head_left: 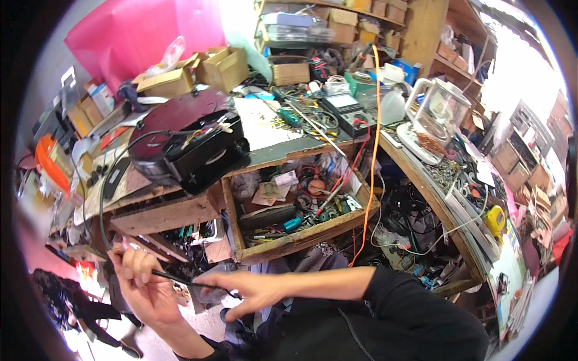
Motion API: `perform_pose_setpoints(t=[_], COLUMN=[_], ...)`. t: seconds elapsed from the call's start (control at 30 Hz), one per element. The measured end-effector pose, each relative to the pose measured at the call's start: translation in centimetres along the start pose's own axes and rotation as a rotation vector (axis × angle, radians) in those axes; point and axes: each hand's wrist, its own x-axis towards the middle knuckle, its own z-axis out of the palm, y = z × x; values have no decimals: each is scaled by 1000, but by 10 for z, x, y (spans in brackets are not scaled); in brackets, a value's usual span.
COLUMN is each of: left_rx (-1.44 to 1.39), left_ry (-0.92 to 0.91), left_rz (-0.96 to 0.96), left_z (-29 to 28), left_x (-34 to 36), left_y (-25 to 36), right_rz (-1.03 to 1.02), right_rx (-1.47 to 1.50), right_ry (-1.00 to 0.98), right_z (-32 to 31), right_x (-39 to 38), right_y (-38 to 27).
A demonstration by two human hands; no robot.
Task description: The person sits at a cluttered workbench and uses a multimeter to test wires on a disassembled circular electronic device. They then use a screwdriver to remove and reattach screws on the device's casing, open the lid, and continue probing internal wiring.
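My left hand [143,283] sits low at the left, fingers closed on a thin black cable [180,278] that runs across to my right hand [244,292]. The right hand pinches the cable's other end just below the open wooden drawer [301,237]. From my left hand the cable loops up to a black round appliance [192,141] that lies opened on the workbench, coloured wires showing at its top. Both forearms wear dark sleeves.
The drawer holds tools, wires and paper scraps. A multimeter [346,111], screwdrivers and cardboard boxes [223,66] crowd the bench. An orange cord [374,120] hangs over the front edge. A clear blender jug [439,111] stands at the right on a side table.
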Motion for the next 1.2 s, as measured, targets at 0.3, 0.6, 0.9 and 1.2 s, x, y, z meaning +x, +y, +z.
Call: perform_pose_setpoints(t=[0.3,0.6,0.9,1.2], left_rx=[274,1896,1949,2022], left_ry=[-83,307,-620,-659], left_rz=[99,1060,-368,-37], left_z=[-26,-99,-77,-119], left_x=[26,33,-9,10], left_y=[102,66,-58,-116], right_rz=[208,89,-42,202], right_rx=[-100,-611,-605,-948], right_ry=[-59,56,281,447], right_z=[-16,-49,-72,-153], right_x=[-53,-63,-22,-73], right_y=[61,-5,-33,-48])
